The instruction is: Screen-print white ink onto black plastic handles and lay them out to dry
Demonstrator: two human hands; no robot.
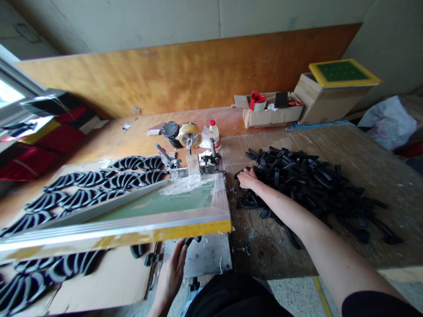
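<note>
My left hand (173, 264) reaches under the raised edge of a screen-printing frame (155, 225), its fingers closed on a black curved plastic handle (193, 240). That piece lies over a grey metal base plate (211, 257), partly hidden by the hand and the frame. To the right, my right hand (247, 178) is at the left edge of a heap of black curved handles (297, 176). Its fingers are bent around one dark handle there, mostly covered by the hand. White paste (188, 187) is smeared on the frame's green mesh, below the clamps (172, 163).
Rows of black curved handles (122, 180) lie on cardboard at the left. Behind the frame stand a tape roll (194, 132), a dark tub (170, 132) and a red-capped bottle (214, 132). An open carton (271, 116) and a taller box (327, 103) stand at the back right.
</note>
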